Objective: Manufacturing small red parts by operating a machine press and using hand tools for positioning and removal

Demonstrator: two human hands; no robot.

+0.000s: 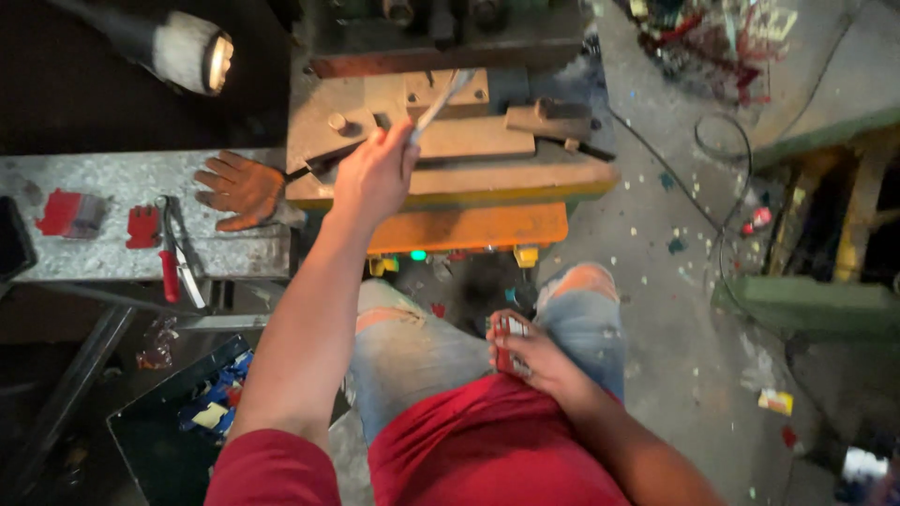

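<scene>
My left hand (pixel 375 173) is raised over the die bed of the press (pixel 450 141), its fingers curled shut around the lower end of a thin metal strip (pixel 441 98). The strip slants up and away from my knuckles, its far end lying over the tan die plate (pixel 469 131) near the middle of the bed. My right hand (pixel 525 361) rests against my right thigh, fingers closed on a small stack of red-and-white flat pieces (pixel 511 339); only the upper edge of the stack shows above my fingers.

Step in hand, as I judge it: working the strip at the die while the right hand keeps stock in reserve. The next move would call for keeping my fingertips short of the tooling and steering the strip by its near end only, since the grip is close to the plate's front edge.

On the speckled side table (pixel 141 201) to my left lie an orange work glove (pixel 242 190), red-handled pliers (pixel 173 253) and small red parts (pixel 142 227), all well apart from either hand. A lamp (pixel 195 52) shines from upper left. A dark tray (pixel 178 422) of scraps sits beneath my left arm.
</scene>
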